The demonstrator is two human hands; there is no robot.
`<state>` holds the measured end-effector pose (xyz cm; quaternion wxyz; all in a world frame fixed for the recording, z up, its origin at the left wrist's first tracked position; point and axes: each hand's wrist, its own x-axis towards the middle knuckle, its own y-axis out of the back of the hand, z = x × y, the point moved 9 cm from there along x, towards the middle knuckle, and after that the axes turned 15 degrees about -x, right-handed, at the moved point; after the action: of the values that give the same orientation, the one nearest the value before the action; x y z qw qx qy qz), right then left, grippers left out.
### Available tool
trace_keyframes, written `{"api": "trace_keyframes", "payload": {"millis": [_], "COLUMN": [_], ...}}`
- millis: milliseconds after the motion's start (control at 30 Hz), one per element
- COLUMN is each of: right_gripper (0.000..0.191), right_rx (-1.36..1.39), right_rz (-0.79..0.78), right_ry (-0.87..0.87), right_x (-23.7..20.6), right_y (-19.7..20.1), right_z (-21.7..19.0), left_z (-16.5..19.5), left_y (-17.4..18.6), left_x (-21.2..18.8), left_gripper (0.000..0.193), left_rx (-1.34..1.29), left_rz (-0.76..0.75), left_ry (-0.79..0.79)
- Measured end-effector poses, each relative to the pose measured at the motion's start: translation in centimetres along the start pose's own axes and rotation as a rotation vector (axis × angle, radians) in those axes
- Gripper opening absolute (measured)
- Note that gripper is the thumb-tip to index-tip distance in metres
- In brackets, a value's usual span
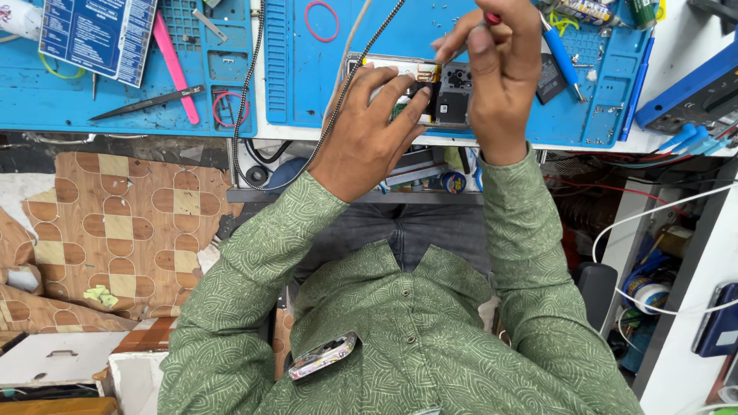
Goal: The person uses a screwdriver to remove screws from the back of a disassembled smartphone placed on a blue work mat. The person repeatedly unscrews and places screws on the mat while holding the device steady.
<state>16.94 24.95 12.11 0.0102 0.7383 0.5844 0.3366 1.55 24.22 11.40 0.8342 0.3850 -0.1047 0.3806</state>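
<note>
Here, an opened phone (419, 92) lies flat on a blue rubbery mat (307, 77) at the near edge of the counter (676, 46). Its back is off: a white frame edge, a pale flat panel, a small gold-coloured strip and dark square parts near one end all show; finer detail is hidden by fingers.

The left hand (369, 134) rests on the phone, fingers pressed down along its near side, grip clamped on the phone body. The right hand (500, 58) is above the phone's dark end, fingertips pinched together on a thin screwdriver (469, 42) with a red end; its tip is too small to make out.

Both sleeves are green cloth with a fine swirled pattern. A braided black-and-white cable (250, 100) runs down across the gap between the mat and a second blue mat (115, 100) with moulded compartments. On that second mat: pink flat plastic tool (175, 65), dark pointed tweezers (150, 102), a red rubber band (227, 107). Another red band (321, 21) lies on the first mat. A blue-handled tool (561, 54) lies just right of the right hand.
</note>
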Motion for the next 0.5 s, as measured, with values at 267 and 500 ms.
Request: {"api": "trace_keyframes", "payload": {"millis": [267, 500], "right_gripper": [0.026, 0.033], "right_rx": [-0.057, -0.301], "right_rz": [-0.009, -0.008], "right_ry": [0.015, 0.086], "right_x": [0.5, 0.1], "right_y": [-0.1, 0.4], "right_z": [-0.9, -1.9], "left_z": [0.3, 0.2], "left_y": [0.2, 0.1], "left_x": [0.0, 0.0], "left_gripper": [0.039, 0.037], "left_rx": [0.015, 0.002], "left_rz": [0.010, 0.000], "left_ry": [-0.008, -0.016]}}
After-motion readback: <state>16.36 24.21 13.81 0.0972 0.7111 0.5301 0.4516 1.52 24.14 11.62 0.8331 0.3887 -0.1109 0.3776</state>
